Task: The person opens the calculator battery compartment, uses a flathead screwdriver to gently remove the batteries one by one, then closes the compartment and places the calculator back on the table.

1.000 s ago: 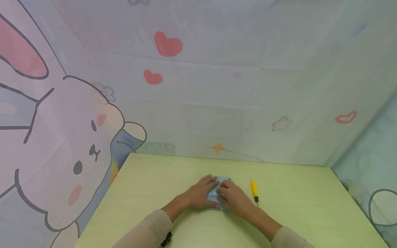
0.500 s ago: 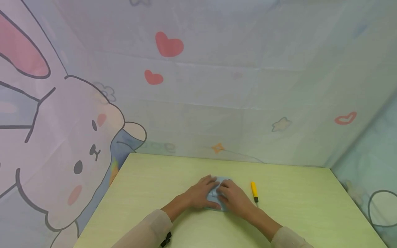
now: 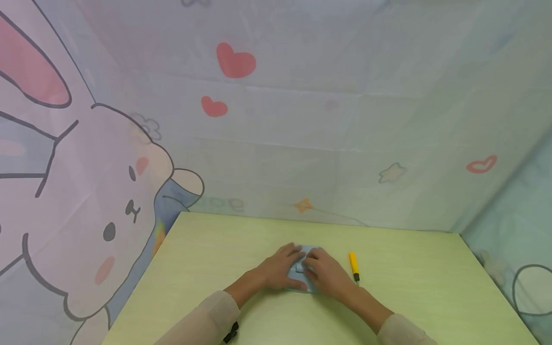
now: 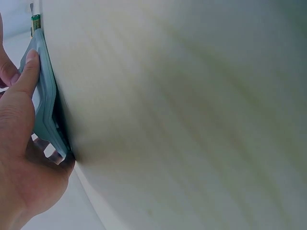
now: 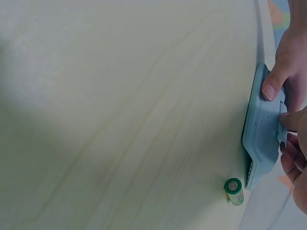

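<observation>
A flat light-blue plastic casing (image 3: pixel 296 277) lies on the table in the head view. My left hand (image 3: pixel 274 271) grips it from the left, thumb along the near side and fingers over the far part. My right hand (image 3: pixel 329 275) is bent over the casing's right half. Its thumb and fingers pinch a small light-blue cover piece (image 5: pixel 282 128) on top, seen in the right wrist view; the head view shows that piece's end (image 3: pixel 299 269) slightly raised. What lies under the piece is hidden. A green battery (image 5: pixel 233 191) stands beside the casing's end.
To the right of the right hand lies a screwdriver (image 3: pixel 354 266) with a yellow handle, its tip hidden by the forearm. A small black object (image 3: pixel 231 332) shows beside the left sleeve. A printed cloth (image 3: pixel 276 158) hangs behind the pale table (image 3: pixel 414 273).
The small cover piece under my right fingers has shifted and its edge stands out more clearly. My right fingers have moved very slightly; my left hand stays in place.
</observation>
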`<control>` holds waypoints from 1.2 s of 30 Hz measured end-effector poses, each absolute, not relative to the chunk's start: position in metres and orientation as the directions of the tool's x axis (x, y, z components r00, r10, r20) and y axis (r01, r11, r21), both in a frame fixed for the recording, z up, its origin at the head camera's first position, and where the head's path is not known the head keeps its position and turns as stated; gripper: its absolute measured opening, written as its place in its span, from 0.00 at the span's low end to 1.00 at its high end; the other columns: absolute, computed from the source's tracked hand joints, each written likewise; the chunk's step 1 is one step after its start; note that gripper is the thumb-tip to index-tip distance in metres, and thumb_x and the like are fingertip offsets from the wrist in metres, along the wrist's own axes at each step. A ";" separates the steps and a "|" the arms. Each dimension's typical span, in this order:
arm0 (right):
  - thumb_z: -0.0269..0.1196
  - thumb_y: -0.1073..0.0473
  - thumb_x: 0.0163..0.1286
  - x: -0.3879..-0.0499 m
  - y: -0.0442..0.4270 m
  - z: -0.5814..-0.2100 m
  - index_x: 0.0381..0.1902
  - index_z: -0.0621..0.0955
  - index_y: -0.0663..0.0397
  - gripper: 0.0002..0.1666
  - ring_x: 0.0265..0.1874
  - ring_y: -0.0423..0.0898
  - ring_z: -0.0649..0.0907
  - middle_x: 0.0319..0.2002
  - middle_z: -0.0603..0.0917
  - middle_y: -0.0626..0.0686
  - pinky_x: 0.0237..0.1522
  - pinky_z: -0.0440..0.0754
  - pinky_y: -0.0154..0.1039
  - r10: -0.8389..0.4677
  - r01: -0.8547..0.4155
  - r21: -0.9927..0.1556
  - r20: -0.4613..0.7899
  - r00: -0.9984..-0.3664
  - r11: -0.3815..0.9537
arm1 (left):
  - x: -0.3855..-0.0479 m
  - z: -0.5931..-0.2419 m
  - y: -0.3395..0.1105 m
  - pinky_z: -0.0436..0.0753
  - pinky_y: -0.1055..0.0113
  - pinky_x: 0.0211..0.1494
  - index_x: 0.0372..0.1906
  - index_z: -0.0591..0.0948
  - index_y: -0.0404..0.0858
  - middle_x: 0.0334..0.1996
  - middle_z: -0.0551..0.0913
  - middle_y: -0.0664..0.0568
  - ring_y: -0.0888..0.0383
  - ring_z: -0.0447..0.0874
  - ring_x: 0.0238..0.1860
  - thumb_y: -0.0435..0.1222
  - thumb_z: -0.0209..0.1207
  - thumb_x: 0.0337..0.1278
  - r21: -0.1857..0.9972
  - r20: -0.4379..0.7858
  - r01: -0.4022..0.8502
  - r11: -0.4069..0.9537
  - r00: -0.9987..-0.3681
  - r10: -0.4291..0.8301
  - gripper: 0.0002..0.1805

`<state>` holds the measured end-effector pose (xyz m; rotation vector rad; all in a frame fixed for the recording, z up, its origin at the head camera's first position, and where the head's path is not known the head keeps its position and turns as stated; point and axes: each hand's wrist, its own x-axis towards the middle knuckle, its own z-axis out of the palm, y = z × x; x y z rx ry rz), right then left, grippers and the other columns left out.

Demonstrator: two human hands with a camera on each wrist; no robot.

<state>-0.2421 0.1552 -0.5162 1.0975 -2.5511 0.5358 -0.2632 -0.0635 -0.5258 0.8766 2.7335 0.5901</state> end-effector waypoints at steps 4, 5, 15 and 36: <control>0.76 0.66 0.66 -0.243 0.157 -0.517 0.44 0.89 0.60 0.09 0.48 0.47 0.82 0.45 0.83 0.51 0.53 0.85 0.45 -0.630 -0.748 -0.236 0.418 -0.655 0.620 | -0.263 -0.525 -0.063 0.74 0.41 0.71 0.84 0.62 0.47 0.85 0.55 0.54 0.48 0.46 0.86 0.69 0.66 0.59 0.430 -0.077 0.512 0.743 -0.800 0.596 0.55; 0.76 0.66 0.66 -0.244 0.157 -0.518 0.44 0.89 0.60 0.09 0.48 0.47 0.82 0.45 0.84 0.51 0.54 0.86 0.45 -0.632 -0.751 -0.238 0.420 -0.652 0.616 | -0.263 -0.524 -0.063 0.74 0.41 0.71 0.84 0.62 0.47 0.85 0.55 0.54 0.48 0.46 0.86 0.69 0.66 0.59 0.431 -0.078 0.511 0.744 -0.800 0.595 0.55; 0.76 0.66 0.66 -0.245 0.158 -0.520 0.44 0.90 0.60 0.09 0.47 0.47 0.81 0.45 0.86 0.51 0.52 0.86 0.44 -0.644 -0.765 -0.233 0.427 -0.635 0.600 | -0.265 -0.528 -0.064 0.76 0.39 0.69 0.84 0.62 0.50 0.85 0.54 0.55 0.48 0.46 0.85 0.71 0.65 0.58 0.430 -0.080 0.506 0.748 -0.803 0.590 0.55; 0.76 0.64 0.65 -0.249 0.160 -0.528 0.43 0.92 0.55 0.08 0.46 0.47 0.82 0.44 0.90 0.48 0.54 0.83 0.50 -0.579 -0.729 -0.332 0.450 -0.680 0.598 | -0.265 -0.528 -0.063 0.73 0.39 0.71 0.84 0.62 0.49 0.85 0.54 0.56 0.49 0.45 0.86 0.71 0.64 0.58 0.425 -0.086 0.503 0.752 -0.805 0.587 0.55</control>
